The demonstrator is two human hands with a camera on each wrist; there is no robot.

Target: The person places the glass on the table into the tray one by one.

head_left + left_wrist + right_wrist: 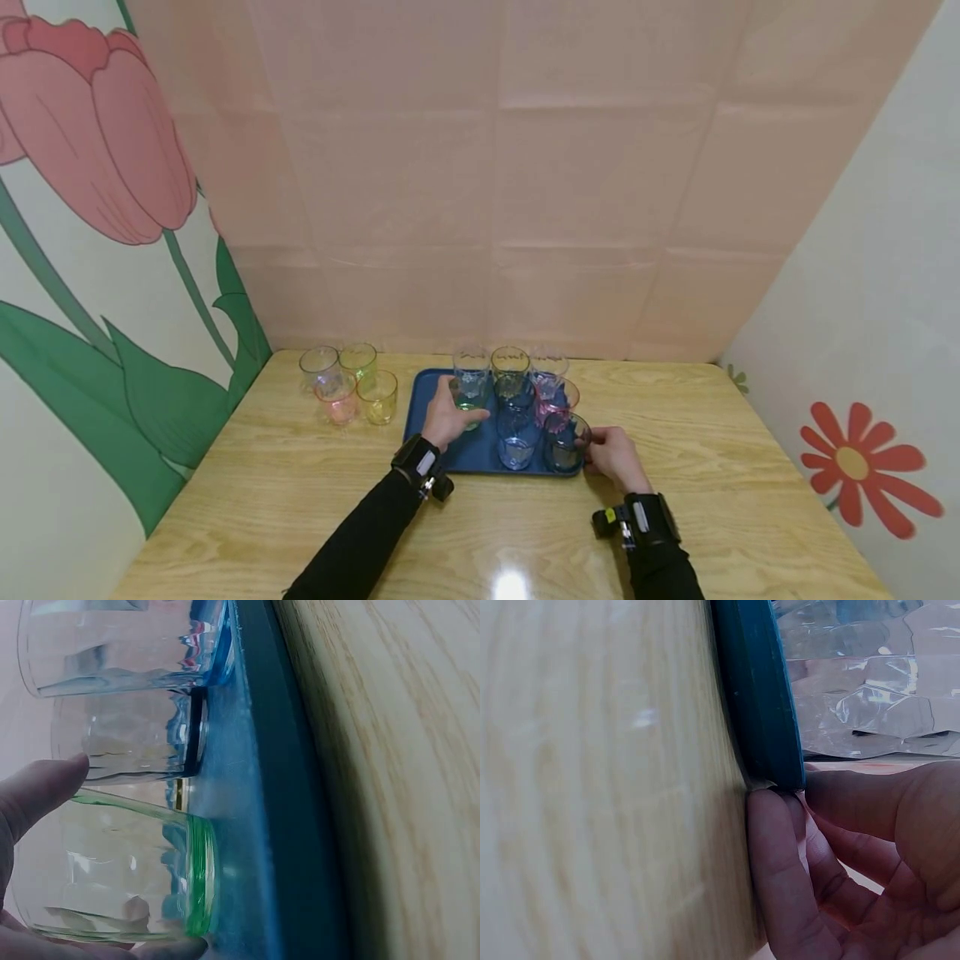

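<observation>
My left hand [447, 417] grips a clear drinking glass with a green base [472, 410], thumb on one side and fingers on the other. This glass [199, 881] is upright at the left part of a blue tray [468, 463]; whether its base touches the tray I cannot tell. My right hand [617, 460] pinches the tray's rim [761, 697] at the front right corner, thumb above and fingers below. Close by stand a dark glass [566, 443], a blue glass [517, 443], a pink glass [557, 404] and an amber-rimmed glass [511, 371], partly overlapping in the head view.
To the left of the tray, a group of glasses stands on the wooden table [337, 500]: a purple one [318, 367], a green one [358, 358], a pink-orange one [337, 402] and a yellow one [378, 400]. A pink-covered wall [487, 208] rises behind the table.
</observation>
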